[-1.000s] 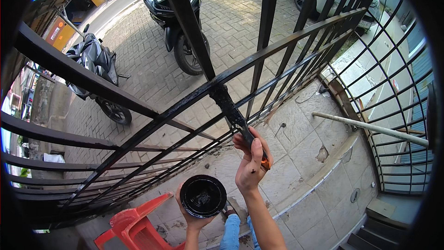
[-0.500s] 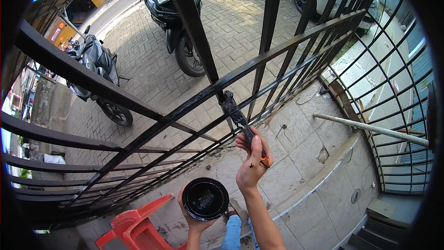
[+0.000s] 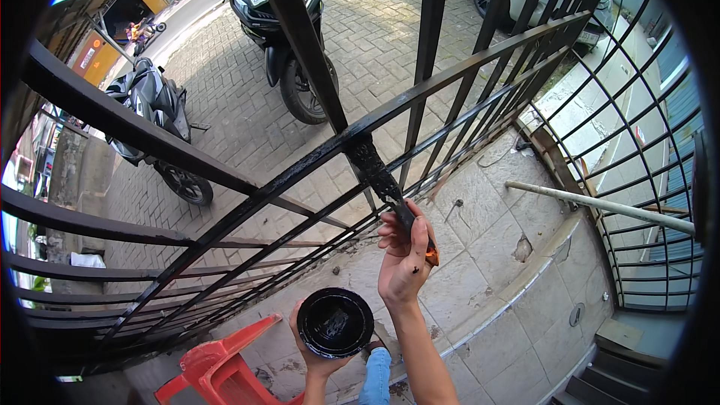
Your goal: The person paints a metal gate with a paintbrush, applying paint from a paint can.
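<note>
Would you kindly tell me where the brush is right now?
In the head view, the brush is just right of centre, held in the right hand, its bristles close by a black fence rail and above the pot.

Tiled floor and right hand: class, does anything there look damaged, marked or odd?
Yes. The pale tiled floor has a brownish, chipped-looking patch to the right of the right hand, interrupting its surface. A dark spot, possibly paint, sits near that hand's thumb base, odd against bare skin.

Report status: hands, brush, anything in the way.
Right hand grips paintbrush at black railing. Left hand holds black pot. Nothing visibly blocking; red chair lower left.
</note>
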The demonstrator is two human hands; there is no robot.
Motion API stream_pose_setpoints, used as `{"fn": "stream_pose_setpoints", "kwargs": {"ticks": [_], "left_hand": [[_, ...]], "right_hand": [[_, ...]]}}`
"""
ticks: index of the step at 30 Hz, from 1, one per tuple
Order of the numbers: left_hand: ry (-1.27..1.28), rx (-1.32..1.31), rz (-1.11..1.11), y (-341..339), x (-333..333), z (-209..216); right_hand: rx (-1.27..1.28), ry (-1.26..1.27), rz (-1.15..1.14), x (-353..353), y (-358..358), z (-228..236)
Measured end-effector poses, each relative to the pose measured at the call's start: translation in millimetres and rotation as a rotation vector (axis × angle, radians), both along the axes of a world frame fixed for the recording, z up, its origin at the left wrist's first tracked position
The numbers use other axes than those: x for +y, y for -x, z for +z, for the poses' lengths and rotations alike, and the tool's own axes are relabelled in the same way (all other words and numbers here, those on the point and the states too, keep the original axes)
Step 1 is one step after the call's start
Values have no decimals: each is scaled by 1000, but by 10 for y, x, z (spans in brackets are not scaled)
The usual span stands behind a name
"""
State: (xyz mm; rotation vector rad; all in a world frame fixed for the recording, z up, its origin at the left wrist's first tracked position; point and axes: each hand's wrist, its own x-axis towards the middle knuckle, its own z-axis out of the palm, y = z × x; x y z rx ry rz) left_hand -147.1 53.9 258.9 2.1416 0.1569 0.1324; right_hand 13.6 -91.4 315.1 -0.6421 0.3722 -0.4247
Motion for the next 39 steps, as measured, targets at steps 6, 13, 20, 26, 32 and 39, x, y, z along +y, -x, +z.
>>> {"fn": "stream_pose_setpoints", "kwargs": {"ticks": [6,13,20,26,32,39], "left_hand": [[100,-43,43,-69,-64,74],[59,-37,37,-86,-122,82],[32,15,-16,80,8,-104],[78,3,2,12,-54,28],[90,-41,14,13,11,63],[117,-6,30,-7,29,121]], "right_hand": [[-4,-27,40,-41,2,-100],[17,88,78,-91,22,-138],[103,226,122,-2,72,-450],[269,397,-78,78,91,-693],[327,375,-76,130,-24,-458],[347,408,-125,71,-4,-394]]}}
